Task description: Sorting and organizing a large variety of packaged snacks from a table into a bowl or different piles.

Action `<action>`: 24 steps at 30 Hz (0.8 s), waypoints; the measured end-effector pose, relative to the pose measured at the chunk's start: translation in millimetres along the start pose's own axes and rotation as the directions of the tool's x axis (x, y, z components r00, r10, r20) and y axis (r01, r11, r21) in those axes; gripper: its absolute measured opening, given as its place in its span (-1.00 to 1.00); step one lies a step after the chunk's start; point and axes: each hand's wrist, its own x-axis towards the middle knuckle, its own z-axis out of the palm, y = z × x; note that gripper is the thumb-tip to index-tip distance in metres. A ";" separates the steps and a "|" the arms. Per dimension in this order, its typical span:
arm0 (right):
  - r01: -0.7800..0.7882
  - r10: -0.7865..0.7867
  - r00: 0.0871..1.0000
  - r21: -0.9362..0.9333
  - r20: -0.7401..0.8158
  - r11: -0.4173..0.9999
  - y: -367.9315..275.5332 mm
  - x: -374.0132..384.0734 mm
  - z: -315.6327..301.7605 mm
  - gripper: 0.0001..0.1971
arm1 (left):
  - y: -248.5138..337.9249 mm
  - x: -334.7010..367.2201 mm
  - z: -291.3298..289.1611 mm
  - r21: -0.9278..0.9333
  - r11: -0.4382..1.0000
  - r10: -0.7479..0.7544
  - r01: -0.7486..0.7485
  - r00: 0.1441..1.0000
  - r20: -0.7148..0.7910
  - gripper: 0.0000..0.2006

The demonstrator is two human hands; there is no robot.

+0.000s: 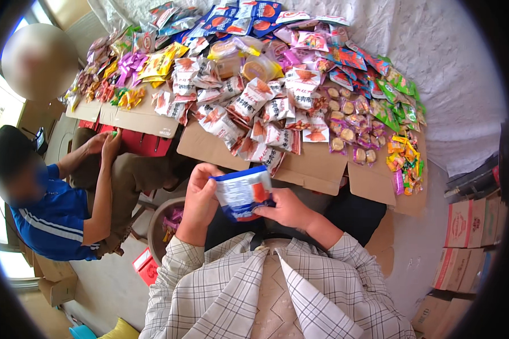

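In front of my chest, just off the near edge of the snack-covered cardboard, I hold a small blue and white snack packet (240, 191) with an orange-red picture. My left hand (201, 192) is closed on its upper left corner, fingers bent at the top edge. At the lower right side of the packet, my right hand (288, 209) grips it with the thumb lying over the front. Whether the packet is sealed or torn I cannot tell. Nearest beyond my hands lies a heap of white and red snack packets (249, 104).
Blue packets (226, 22), small round wrapped cakes (348, 121), green packets (398, 93) and yellow wrapped sweets (404, 155) cover the cardboard (311, 166). A co-worker in blue (51, 220) sits at left. A round bin (157, 231) stands by my left forearm; cartons (464, 248) at right.
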 end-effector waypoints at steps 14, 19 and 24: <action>-0.139 0.169 0.982 -0.298 0.079 0.944 -1.6 -19.0 -49.8 -0.60 | -57.8 1.7 -80.1 -0.357 0.867 -0.227 0.348 0.913 0.338 -0.46; -0.045 0.190 0.959 -0.551 0.209 0.833 -25.3 16.9 -96.7 -0.52 | -50.0 11.1 -74.0 -0.415 0.809 -0.267 0.416 0.889 0.371 -0.36; 0.293 -0.263 0.827 -0.018 -0.498 0.956 -92.9 126.9 -144.7 -0.33 | -52.6 6.5 -71.0 -0.398 0.808 -0.276 0.435 0.876 0.396 -0.38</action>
